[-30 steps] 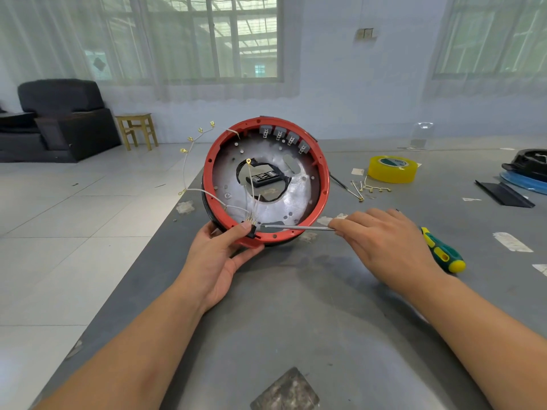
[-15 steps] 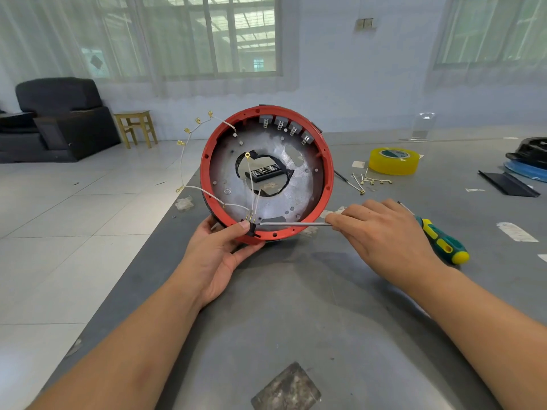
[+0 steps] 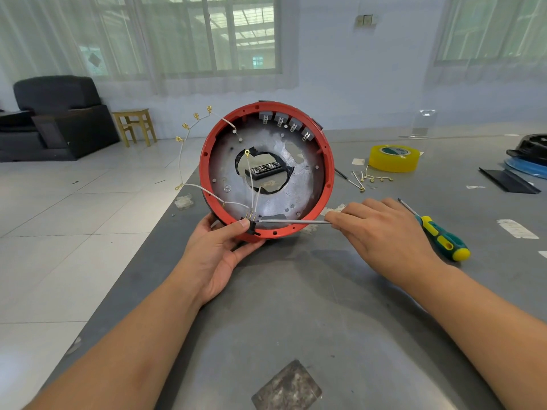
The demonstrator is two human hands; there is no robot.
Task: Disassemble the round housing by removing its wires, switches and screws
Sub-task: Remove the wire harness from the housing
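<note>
A round housing (image 3: 322, 161) with a red rim and grey metal inside stands on edge on the grey table, open face toward me. My left hand (image 3: 219, 253) grips its lower rim, thumb pressed on a small black switch (image 3: 251, 224). White wires (image 3: 189, 161) with brass terminals run from that switch out over the left rim. My right hand (image 3: 381, 232) holds a thin metal shaft (image 3: 291, 221) whose tip touches the black switch. Several grey switches (image 3: 285, 122) sit along the upper inner rim.
A green and yellow screwdriver (image 3: 441, 236) lies just right of my right hand. A yellow tape roll (image 3: 393, 158), loose wires with terminals (image 3: 371, 179) and black and blue parts (image 3: 527, 164) lie farther right. The table's left edge drops to a tiled floor.
The housing has been tipped more upright and lifted slightly. Both hands keep their grips, and the shaft tip stays at the black switch.
</note>
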